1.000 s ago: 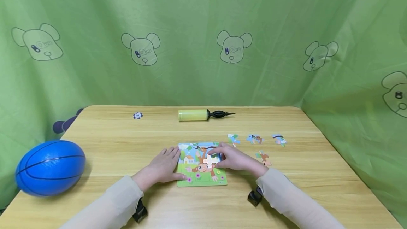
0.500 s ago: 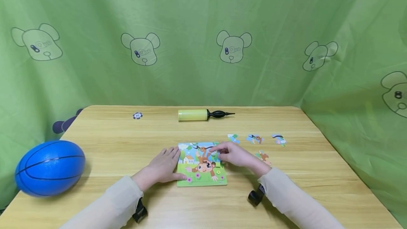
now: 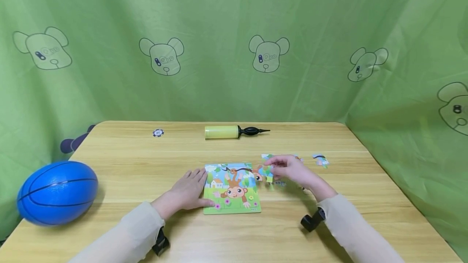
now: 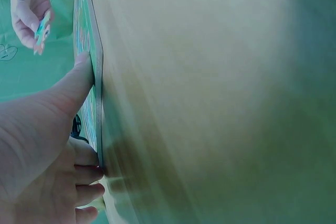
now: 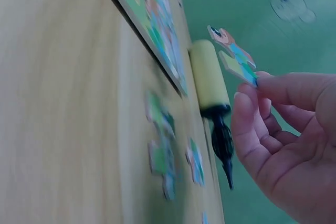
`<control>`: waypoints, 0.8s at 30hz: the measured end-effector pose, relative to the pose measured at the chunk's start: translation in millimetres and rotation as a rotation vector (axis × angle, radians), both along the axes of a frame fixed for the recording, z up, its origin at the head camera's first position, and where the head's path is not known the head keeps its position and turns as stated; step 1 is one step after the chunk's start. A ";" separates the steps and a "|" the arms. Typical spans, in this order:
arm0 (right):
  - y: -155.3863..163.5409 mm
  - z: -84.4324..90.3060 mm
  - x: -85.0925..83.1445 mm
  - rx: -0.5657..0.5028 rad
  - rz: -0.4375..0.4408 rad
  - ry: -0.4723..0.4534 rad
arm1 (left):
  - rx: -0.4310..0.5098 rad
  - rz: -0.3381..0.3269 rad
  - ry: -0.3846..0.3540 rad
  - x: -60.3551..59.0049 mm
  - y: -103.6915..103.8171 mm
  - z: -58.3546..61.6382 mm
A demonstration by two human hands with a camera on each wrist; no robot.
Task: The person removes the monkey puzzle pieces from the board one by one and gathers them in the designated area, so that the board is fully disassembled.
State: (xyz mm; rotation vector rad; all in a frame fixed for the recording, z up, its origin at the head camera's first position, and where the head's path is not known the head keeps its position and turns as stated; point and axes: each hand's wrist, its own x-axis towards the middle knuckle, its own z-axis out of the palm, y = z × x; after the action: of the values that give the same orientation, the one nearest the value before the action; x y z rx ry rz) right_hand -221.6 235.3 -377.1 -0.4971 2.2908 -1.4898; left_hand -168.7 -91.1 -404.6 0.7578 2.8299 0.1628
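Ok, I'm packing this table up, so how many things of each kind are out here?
Blue ball: 1
Yellow pump: 1
Chip: 1
Puzzle board: 1
Loose puzzle pieces: 5, counting the held piece pinched in the right hand; two on the table are partly hidden by that hand
Total: 9

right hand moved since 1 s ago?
Yes. The right hand has left the puzzle board and shifted right and away, toward the loose pieces, now pinching a puzzle piece; the yellow pump stays put.
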 end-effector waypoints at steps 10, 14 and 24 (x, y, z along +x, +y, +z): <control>46.4 11.3 3.9 0.060 -0.110 0.018 | 0.005 -0.002 0.005 -1.4 -0.3 -2.2; 69.5 12.3 2.4 0.049 -0.127 0.023 | 0.004 -0.001 0.005 -1.5 -0.2 -2.5; 130.3 2.3 -3.0 0.081 -0.175 0.014 | 0.006 0.000 0.003 -0.8 0.3 -2.5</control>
State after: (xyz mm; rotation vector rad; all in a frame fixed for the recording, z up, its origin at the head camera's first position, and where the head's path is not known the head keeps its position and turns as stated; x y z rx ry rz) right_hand -224.6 365.6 -374.9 -0.2913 2.4482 -1.4681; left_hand -169.6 -90.8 -407.2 0.7606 2.8336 0.1695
